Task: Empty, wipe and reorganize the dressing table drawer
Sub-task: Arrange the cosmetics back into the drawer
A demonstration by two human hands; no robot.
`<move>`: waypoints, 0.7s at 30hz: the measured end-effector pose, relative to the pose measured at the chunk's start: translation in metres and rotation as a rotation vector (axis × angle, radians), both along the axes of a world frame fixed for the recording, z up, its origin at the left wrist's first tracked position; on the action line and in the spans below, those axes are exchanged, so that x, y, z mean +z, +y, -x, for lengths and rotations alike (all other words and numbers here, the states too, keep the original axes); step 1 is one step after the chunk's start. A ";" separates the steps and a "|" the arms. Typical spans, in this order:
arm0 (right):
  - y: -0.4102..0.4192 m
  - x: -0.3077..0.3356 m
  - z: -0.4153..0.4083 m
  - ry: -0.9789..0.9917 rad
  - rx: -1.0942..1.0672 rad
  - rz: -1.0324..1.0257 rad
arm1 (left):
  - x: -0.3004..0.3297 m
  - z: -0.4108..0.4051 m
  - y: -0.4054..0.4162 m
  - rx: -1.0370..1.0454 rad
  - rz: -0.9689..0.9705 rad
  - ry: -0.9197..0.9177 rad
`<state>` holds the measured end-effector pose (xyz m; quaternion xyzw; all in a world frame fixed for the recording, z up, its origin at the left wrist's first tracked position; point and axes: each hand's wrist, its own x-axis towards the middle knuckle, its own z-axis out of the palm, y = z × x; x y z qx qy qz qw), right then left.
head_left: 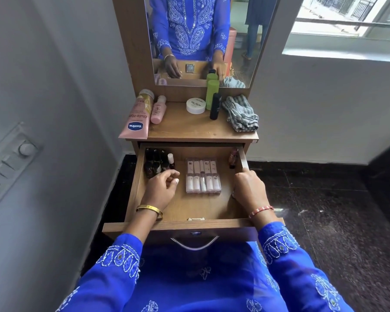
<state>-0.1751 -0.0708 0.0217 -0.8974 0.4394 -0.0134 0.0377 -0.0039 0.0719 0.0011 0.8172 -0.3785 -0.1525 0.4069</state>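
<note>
We are hovering our left hand [164, 188], fingers loosely curled and holding nothing, inside the open drawer [189, 208], dark nail polish bottles [157, 162] just at its 12 o'clock. Our right hand [249, 188] is gripping the drawer's right wall, the clear case [203, 176] lying at its 9 o'clock.

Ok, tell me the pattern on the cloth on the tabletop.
The cloth has grey and white stripes, seen in the head view.

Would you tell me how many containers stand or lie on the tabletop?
5: Vaseline tube and pink bottle left; white jar, green bottle, black bottle right of centre.
</note>
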 end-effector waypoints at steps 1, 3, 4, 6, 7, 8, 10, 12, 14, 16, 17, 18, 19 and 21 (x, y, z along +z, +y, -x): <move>0.000 0.000 0.000 -0.001 0.000 0.000 | 0.000 0.000 0.000 0.000 0.002 -0.002; 0.000 0.000 0.000 -0.011 -0.001 -0.002 | 0.000 0.000 0.000 -0.001 0.001 -0.003; 0.000 -0.001 0.000 -0.021 -0.002 -0.007 | 0.000 0.001 0.000 -0.001 -0.001 -0.003; 0.000 -0.002 0.001 -0.034 -0.002 -0.012 | 0.000 0.001 0.000 -0.002 -0.005 -0.003; 0.000 -0.004 0.002 -0.038 -0.002 -0.013 | 0.000 0.001 0.000 -0.001 -0.003 -0.002; 0.000 -0.004 0.002 -0.043 -0.001 -0.017 | 0.000 0.000 -0.001 0.000 0.002 0.000; 0.000 -0.006 0.003 -0.050 0.003 -0.024 | 0.001 0.000 0.000 0.001 0.013 0.003; 0.000 -0.007 0.003 -0.058 0.006 -0.024 | 0.001 0.001 0.000 0.000 0.013 -0.003; 0.000 -0.007 0.003 -0.065 0.006 -0.012 | 0.001 0.001 0.000 0.000 0.016 0.000; 0.001 -0.006 0.001 -0.070 0.006 -0.001 | 0.002 0.002 -0.001 0.004 0.021 0.003; 0.001 -0.005 -0.001 -0.082 0.012 -0.001 | 0.002 0.002 -0.001 0.006 0.026 0.004; 0.002 -0.003 -0.003 -0.099 0.023 0.001 | 0.001 0.002 -0.001 0.007 0.031 0.006; 0.003 -0.002 -0.006 -0.122 0.041 0.011 | 0.001 0.002 -0.001 0.004 0.037 0.007; 0.006 0.001 -0.013 -0.162 0.102 0.034 | 0.002 0.002 -0.001 -0.004 0.049 0.004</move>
